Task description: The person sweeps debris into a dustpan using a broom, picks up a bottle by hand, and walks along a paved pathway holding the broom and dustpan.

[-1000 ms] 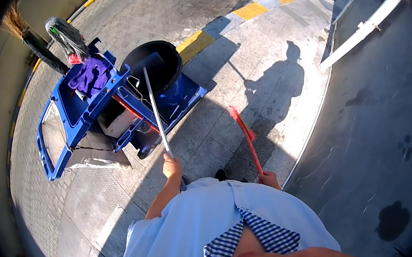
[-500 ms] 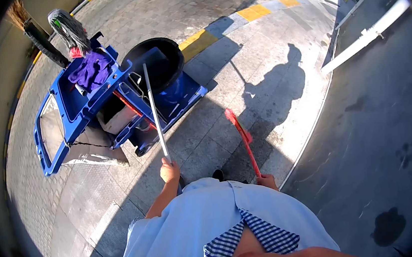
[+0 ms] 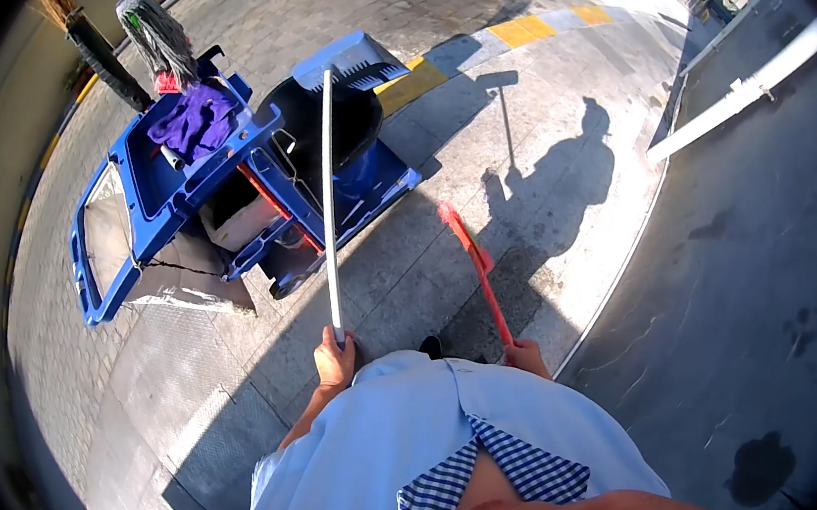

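My left hand [image 3: 335,359] is closed around the end of a long white handle. At the far end of that handle is a blue dustpan [image 3: 353,54] with a toothed edge, raised over the rim of a black bucket [image 3: 370,125]. Lower on the right, my right hand [image 3: 527,356] grips the end of a red long-handled brush [image 3: 486,282]. Its head points forward over the pavement, and the bristles are hard to make out. The blue cleaning cart [image 3: 141,218] stands ahead to the left, beside the bucket.
A purple cloth [image 3: 196,123] lies on the cart, with a grey mop head [image 3: 155,43] and a straw broom [image 3: 59,8] upright behind it. A yellow-and-white kerb [image 3: 524,32] curves ahead. On the right are a dark wall [image 3: 727,251] and a white pipe [image 3: 740,96].
The dustpan has come up out of the bucket's dark opening and moved right, above its rim. My left hand has turned slightly with the handle. The red brush has barely moved.
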Available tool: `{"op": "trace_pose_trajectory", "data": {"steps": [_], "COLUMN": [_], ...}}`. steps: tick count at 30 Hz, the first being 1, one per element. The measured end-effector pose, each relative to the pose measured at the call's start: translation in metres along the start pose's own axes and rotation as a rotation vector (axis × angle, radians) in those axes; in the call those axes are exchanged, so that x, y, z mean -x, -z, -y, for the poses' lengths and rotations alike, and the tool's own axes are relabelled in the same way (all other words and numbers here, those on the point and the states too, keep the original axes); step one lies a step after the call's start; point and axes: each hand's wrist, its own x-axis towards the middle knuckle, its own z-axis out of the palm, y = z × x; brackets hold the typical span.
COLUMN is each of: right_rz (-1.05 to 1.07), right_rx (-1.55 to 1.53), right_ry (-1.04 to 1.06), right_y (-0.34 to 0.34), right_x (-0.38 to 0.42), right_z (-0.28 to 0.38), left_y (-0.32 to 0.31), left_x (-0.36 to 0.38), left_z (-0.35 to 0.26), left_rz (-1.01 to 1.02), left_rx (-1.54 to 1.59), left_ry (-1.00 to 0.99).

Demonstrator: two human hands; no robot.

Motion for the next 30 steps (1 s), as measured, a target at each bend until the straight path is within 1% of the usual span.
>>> {"op": "trace_pose_trajectory", "data": {"steps": [2,3,5,6,8,10,12,13,15,16,17,19,20,24,26,27,30], "right_rz": [0.049,0.061,0.083,0.095,0.130,0.144,0.161,0.165,0.183,0.173,0.159,0.194,0.220,0.233,0.246,0.236,0.215], "right_rx": [0.008,0.017,0.015,0.025,-0.045,-0.027,-0.008,-0.011,-0.005,0.046,0.096,0.099,0.096,0.087,0.108,0.102,0.172], "right_ry": [0.048,0.052,0.050,0.054,0.048,0.049,0.052,0.059,0.072,0.076,0.079,0.076,0.071,0.079,0.101,0.101,0.091], "right_y": [-0.003,-0.005,-0.009,-0.011,-0.017,-0.023,-0.032,-0.035,-0.044,-0.048,-0.053,-0.058,-0.061,-0.079,-0.091,-0.098,-0.120], "right_x": [-0.005,-0.006,-0.003,-0.004,-0.005,0.001,0.002,0.002,0.001,0.005,0.008,0.004,0.003,0.006,0.010,0.012,0.018], "right_z": [0.005,0.008,0.020,0.022,0.029,0.039,0.048,0.050,0.056,0.064,0.069,0.069,0.066,0.067,0.064,0.062,0.060], "left_y": [0.015,0.022,0.035,0.043,0.060,0.070,0.083,0.090,0.104,0.111,0.119,0.131,0.137,0.165,0.179,0.186,0.212], "left_x": [0.008,0.011,0.019,0.024,0.035,0.046,0.056,0.062,0.071,0.074,0.078,0.086,0.091,0.108,0.117,0.121,0.129], "left_z": [-0.007,-0.008,-0.012,-0.016,-0.023,-0.021,-0.026,-0.028,-0.030,-0.033,-0.036,-0.034,-0.029,-0.013,0.000,0.006,0.021], "left_rz": [0.104,0.092,0.191,0.178,0.252,0.227,0.264,0.248,0.194,0.180,0.132,0.035,0.036,-0.146,-0.203,-0.255,-0.393], "left_rx": [0.004,0.003,0.053,0.054,0.026,0.032,-0.062,-0.063,-0.066,-0.068,-0.044,-0.012,-0.033,0.027,0.033,0.069,0.015], "left_ry": [-0.028,-0.018,-0.032,-0.023,-0.005,-0.004,0.013,0.028,-0.038,-0.029,-0.063,-0.127,-0.074,-0.040,0.025,0.012,0.007]}}
